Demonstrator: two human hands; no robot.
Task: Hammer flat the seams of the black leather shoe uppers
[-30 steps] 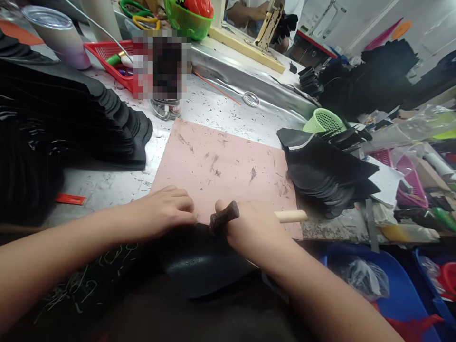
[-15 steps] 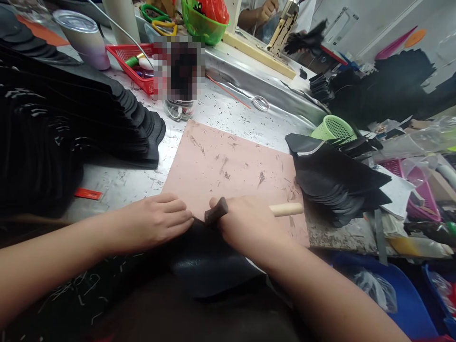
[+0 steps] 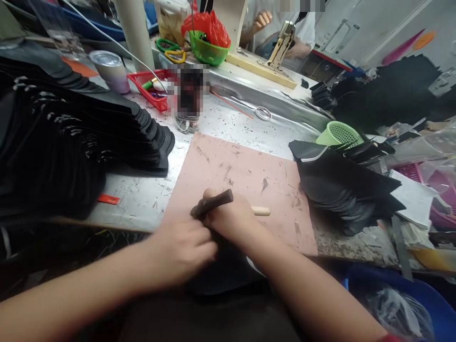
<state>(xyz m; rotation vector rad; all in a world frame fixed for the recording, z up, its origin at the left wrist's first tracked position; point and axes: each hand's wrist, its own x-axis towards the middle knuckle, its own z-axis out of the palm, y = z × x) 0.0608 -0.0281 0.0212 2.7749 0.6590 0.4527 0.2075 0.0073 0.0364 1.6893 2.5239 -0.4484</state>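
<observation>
My right hand [image 3: 233, 216] is wrapped round a hammer [image 3: 218, 202]. Its dark head sticks out past the thumb side, and the end of its pale wooden handle shows beyond the hand. My left hand [image 3: 180, 251], slightly blurred, has its fingers curled on a piece of black leather [image 3: 228, 275] that hangs over the front edge of the bench. Both hands are close together at the near edge of a pink board [image 3: 245, 166], which is marked with dark scuffs. My hands hide the upper edge of the leather.
Stacked black pieces [image 3: 135, 137] stand on the left, and more fanned black pieces [image 3: 338, 185] lie on the right. Behind the board are a red basket [image 3: 151, 95], a tumbler [image 3: 110, 71] and a light green basket [image 3: 338, 134]. Across the bench a person's hand [image 3: 261, 21] shows.
My left hand has moved right, close against my right hand, and its fingers are more curled. The hammer head has turned and shows more of its length. The whole view has shifted slightly.
</observation>
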